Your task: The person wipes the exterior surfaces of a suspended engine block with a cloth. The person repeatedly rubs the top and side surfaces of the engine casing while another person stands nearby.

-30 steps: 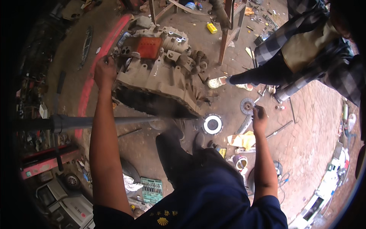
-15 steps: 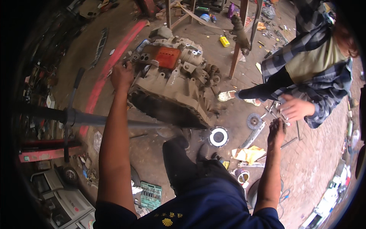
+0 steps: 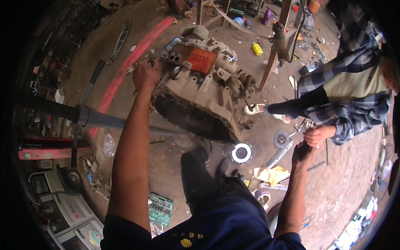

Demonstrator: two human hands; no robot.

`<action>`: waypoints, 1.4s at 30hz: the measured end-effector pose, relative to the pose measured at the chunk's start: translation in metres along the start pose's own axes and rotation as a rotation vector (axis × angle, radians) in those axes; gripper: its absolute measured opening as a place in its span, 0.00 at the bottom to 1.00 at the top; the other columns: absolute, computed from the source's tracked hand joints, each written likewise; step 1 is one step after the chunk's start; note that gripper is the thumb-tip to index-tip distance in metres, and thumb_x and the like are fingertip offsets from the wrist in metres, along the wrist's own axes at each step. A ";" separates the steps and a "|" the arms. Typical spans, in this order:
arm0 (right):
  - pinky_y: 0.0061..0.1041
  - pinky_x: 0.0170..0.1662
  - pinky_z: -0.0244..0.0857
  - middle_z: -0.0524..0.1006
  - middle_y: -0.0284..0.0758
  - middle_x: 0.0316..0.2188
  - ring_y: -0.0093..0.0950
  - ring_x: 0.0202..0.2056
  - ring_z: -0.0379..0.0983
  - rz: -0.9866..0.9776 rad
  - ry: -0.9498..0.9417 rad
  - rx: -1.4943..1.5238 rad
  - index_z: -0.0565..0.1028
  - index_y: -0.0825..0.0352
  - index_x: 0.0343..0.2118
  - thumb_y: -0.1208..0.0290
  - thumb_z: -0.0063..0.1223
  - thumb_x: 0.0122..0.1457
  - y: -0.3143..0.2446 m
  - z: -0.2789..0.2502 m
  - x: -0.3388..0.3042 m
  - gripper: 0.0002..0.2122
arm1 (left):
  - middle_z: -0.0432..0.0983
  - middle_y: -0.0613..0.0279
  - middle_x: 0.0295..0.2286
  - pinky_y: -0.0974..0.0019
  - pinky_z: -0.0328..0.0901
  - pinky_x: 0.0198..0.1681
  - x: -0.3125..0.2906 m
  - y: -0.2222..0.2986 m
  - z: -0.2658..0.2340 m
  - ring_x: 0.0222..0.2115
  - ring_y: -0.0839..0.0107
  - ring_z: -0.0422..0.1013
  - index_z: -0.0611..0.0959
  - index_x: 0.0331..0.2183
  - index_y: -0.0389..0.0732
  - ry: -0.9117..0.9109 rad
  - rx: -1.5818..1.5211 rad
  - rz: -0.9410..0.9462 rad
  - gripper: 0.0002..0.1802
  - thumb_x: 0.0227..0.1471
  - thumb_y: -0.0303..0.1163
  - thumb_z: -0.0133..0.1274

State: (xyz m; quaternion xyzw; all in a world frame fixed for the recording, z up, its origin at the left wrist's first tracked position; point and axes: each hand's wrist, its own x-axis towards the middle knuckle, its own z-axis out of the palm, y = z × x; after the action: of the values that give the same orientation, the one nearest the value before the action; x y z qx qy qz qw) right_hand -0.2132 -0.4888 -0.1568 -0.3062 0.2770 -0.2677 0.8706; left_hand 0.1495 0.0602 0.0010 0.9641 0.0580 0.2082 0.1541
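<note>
A dusty gearbox [image 3: 196,89] with an open, dark bell housing stands in front of me. On top of it lie an orange-red plate [image 3: 201,61] and a phone [image 3: 175,56]. My left hand [image 3: 146,76] is closed, its fingers curled at the gearbox's left edge. At the right, my right hand [image 3: 303,154] meets the hand [image 3: 318,135] of a person in a checked shirt. My right fingers are bent and partly covered by that hand; whatever lies between the two hands is hidden.
A grey pole with a crossbar handle [image 3: 96,118] slants in from the left. On the floor lie a clutch pressure plate [image 3: 241,153], a clutch disc [image 3: 282,140], a yellow cloth [image 3: 273,176] and a green tool case [image 3: 161,209]. A brown metal stand [image 3: 273,64] rises behind.
My right hand and the other person's hand have come together. The view has shifted, so the gearbox appears farther right. My left hand stays at the gearbox's edge.
</note>
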 end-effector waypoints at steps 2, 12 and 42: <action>0.24 0.45 0.62 0.74 0.28 0.42 0.23 0.40 0.68 0.042 0.028 -0.031 0.72 0.66 0.51 0.60 0.41 0.72 0.011 -0.002 -0.012 0.16 | 0.81 0.43 0.39 0.47 0.70 0.47 0.000 0.002 0.000 0.43 0.45 0.76 0.86 0.39 0.40 -0.002 0.000 -0.011 0.22 0.56 0.46 0.49; 0.25 0.54 0.64 0.76 0.38 0.45 0.28 0.48 0.73 -0.547 -0.443 -0.865 0.73 0.73 0.51 0.76 0.49 0.68 0.094 0.231 -0.076 0.11 | 0.81 0.45 0.40 0.48 0.69 0.48 -0.002 -0.001 0.004 0.44 0.45 0.75 0.86 0.41 0.41 -0.021 -0.044 0.001 0.20 0.56 0.44 0.50; 0.49 0.62 0.53 0.80 0.51 0.35 0.50 0.47 0.74 -0.580 -0.482 -1.683 0.76 0.69 0.38 0.47 0.62 0.53 0.137 0.358 -0.017 0.25 | 0.81 0.49 0.40 0.49 0.70 0.47 -0.001 0.000 0.005 0.43 0.46 0.76 0.86 0.40 0.45 0.007 -0.043 -0.006 0.18 0.57 0.44 0.49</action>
State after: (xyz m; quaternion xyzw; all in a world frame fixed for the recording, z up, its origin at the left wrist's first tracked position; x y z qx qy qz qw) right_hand 0.0465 -0.2483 -0.0086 -0.9432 0.1039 -0.1145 0.2941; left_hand 0.1508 0.0590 -0.0032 0.9597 0.0567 0.2121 0.1752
